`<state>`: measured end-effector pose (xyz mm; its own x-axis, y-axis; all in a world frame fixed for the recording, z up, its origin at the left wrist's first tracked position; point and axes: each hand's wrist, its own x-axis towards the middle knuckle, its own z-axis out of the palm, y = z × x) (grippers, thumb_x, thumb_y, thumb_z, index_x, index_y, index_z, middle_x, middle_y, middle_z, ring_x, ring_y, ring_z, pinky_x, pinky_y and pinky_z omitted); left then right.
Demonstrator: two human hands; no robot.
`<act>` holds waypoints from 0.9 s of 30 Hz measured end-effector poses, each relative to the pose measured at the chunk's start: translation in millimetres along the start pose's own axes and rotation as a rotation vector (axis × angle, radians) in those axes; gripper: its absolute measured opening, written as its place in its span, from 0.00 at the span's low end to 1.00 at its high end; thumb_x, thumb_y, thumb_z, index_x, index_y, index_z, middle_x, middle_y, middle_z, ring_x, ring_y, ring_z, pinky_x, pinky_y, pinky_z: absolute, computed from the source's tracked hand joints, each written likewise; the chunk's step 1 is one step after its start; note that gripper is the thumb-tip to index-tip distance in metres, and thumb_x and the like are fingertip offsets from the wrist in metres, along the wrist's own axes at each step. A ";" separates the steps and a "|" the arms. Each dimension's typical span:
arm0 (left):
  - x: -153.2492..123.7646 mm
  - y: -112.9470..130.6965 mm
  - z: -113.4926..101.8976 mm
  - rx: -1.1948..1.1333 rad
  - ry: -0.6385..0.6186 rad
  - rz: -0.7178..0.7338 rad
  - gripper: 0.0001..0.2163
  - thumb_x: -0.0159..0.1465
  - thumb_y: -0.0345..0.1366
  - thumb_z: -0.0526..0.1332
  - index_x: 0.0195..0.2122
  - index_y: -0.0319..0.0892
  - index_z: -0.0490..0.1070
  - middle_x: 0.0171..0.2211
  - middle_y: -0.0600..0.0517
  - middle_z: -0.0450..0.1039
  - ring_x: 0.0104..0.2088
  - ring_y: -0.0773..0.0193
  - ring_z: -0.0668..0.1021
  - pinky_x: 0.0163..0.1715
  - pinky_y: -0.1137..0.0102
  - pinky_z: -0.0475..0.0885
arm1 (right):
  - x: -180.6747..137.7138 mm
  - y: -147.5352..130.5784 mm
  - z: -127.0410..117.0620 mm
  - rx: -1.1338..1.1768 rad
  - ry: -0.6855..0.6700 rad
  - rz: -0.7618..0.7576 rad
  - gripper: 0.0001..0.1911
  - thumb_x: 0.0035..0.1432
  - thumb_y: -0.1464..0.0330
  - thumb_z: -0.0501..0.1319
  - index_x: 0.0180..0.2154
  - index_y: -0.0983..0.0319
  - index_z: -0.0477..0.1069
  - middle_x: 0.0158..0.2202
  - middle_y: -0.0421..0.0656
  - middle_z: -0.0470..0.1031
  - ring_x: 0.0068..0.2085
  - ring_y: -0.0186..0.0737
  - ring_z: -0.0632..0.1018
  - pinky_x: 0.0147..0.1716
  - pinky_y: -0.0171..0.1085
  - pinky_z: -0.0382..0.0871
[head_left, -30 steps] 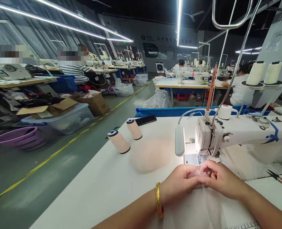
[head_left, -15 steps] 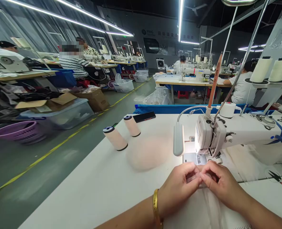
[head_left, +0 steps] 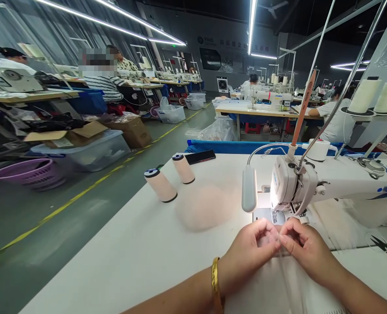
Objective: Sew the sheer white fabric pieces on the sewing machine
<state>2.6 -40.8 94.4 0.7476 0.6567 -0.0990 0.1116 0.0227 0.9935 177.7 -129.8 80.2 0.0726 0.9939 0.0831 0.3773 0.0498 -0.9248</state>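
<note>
My left hand (head_left: 252, 250) and my right hand (head_left: 306, 246) meet just in front of the white sewing machine (head_left: 330, 187), fingertips pinched together on a thin sheer fabric (head_left: 278, 279) that trails toward me over the white table (head_left: 141, 253). A gold bangle (head_left: 217, 283) circles my left wrist. The needle area (head_left: 273, 214) lies right behind my fingers, lit by the machine's small lamp (head_left: 248, 195).
Two thread cones (head_left: 160, 185) (head_left: 183, 168) and a black phone (head_left: 200, 156) lie on the table's far left. A soft pinkish fabric pile (head_left: 203, 207) sits mid-table. Scissors (head_left: 386, 248) lie at the right. Other workers sit at machines across the aisle (head_left: 82, 218) and behind.
My hands have stayed pinched on the sheer fabric, shifting slightly toward me and to the right. The view has tilted a little.
</note>
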 end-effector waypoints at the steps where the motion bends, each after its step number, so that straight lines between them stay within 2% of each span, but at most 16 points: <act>1: -0.4 0.4 0.0 0.016 0.012 0.001 0.12 0.58 0.43 0.67 0.32 0.42 0.68 0.32 0.53 0.73 0.34 0.62 0.74 0.34 0.70 0.68 | 0.3 -0.3 0.0 0.012 0.001 0.002 0.14 0.70 0.57 0.58 0.34 0.58 0.69 0.30 0.37 0.68 0.32 0.38 0.67 0.32 0.36 0.60; 4: -1.6 0.5 0.9 0.067 0.033 0.011 0.11 0.57 0.41 0.66 0.29 0.42 0.66 0.29 0.56 0.69 0.31 0.65 0.70 0.31 0.71 0.64 | 0.8 -0.5 -0.1 0.039 -0.008 0.014 0.14 0.70 0.57 0.59 0.35 0.58 0.69 0.30 0.37 0.68 0.32 0.38 0.68 0.33 0.36 0.60; 7: -1.8 -0.9 2.2 0.031 0.028 0.004 0.11 0.57 0.41 0.67 0.30 0.43 0.66 0.30 0.55 0.72 0.33 0.63 0.72 0.32 0.71 0.66 | 0.5 0.3 -0.6 0.078 -0.037 0.022 0.14 0.71 0.56 0.58 0.36 0.58 0.68 0.31 0.37 0.68 0.33 0.38 0.68 0.33 0.36 0.61; 11: -1.3 -6.3 1.0 -0.008 0.030 0.041 0.12 0.57 0.41 0.68 0.34 0.43 0.65 0.32 0.53 0.76 0.34 0.60 0.76 0.33 0.70 0.69 | -1.9 3.3 -2.4 0.072 -0.068 -0.089 0.13 0.74 0.58 0.57 0.36 0.56 0.68 0.34 0.38 0.68 0.35 0.39 0.69 0.37 0.36 0.63; 13: -2.4 -10.3 -0.9 0.110 0.094 0.153 0.07 0.59 0.37 0.65 0.34 0.44 0.67 0.30 0.54 0.74 0.31 0.62 0.75 0.30 0.70 0.68 | -3.6 5.2 -3.6 -0.002 -0.041 -0.197 0.11 0.75 0.60 0.56 0.37 0.55 0.68 0.35 0.38 0.68 0.36 0.39 0.70 0.37 0.37 0.64; 15: -4.5 -14.0 -2.9 0.289 0.170 0.370 0.03 0.59 0.30 0.61 0.33 0.44 0.69 0.29 0.54 0.73 0.30 0.63 0.74 0.31 0.70 0.68 | -4.8 6.6 -4.6 -0.094 -0.014 -0.343 0.07 0.75 0.65 0.56 0.40 0.54 0.68 0.35 0.38 0.69 0.37 0.39 0.71 0.38 0.36 0.64; 17: -6.8 -16.8 -4.2 0.448 0.230 0.603 0.07 0.58 0.24 0.58 0.32 0.44 0.70 0.30 0.54 0.73 0.32 0.63 0.75 0.33 0.70 0.70 | -5.3 7.2 -5.5 -0.171 0.004 -0.483 0.06 0.75 0.70 0.55 0.42 0.54 0.68 0.35 0.38 0.71 0.37 0.38 0.71 0.38 0.36 0.65; 19: -8.4 -18.5 -4.7 0.552 0.285 0.751 0.09 0.58 0.22 0.57 0.32 0.44 0.70 0.31 0.53 0.73 0.33 0.63 0.76 0.35 0.71 0.71 | -5.2 7.1 -6.2 -0.225 0.027 -0.572 0.07 0.74 0.72 0.55 0.43 0.54 0.68 0.36 0.38 0.71 0.37 0.38 0.72 0.38 0.36 0.66; 22: -9.5 -18.9 -4.3 0.628 0.348 0.837 0.10 0.60 0.21 0.57 0.32 0.45 0.69 0.32 0.53 0.73 0.33 0.64 0.76 0.34 0.72 0.72 | -5.1 6.2 -7.4 -0.279 0.052 -0.637 0.07 0.73 0.73 0.55 0.45 0.55 0.68 0.37 0.39 0.72 0.37 0.38 0.73 0.37 0.36 0.68; 27: -10.6 -17.1 -3.5 0.667 0.357 0.888 0.10 0.65 0.22 0.58 0.33 0.45 0.68 0.32 0.53 0.76 0.33 0.64 0.76 0.35 0.72 0.73 | -5.5 3.6 -8.6 -0.324 0.057 -0.649 0.08 0.71 0.74 0.57 0.46 0.54 0.68 0.38 0.40 0.73 0.36 0.38 0.74 0.37 0.37 0.70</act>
<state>-9.4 -45.5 78.7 0.5211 0.4196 0.7432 0.0431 -0.8826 0.4681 186.6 -135.9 79.6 -0.2138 0.7668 0.6052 0.6142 0.5873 -0.5270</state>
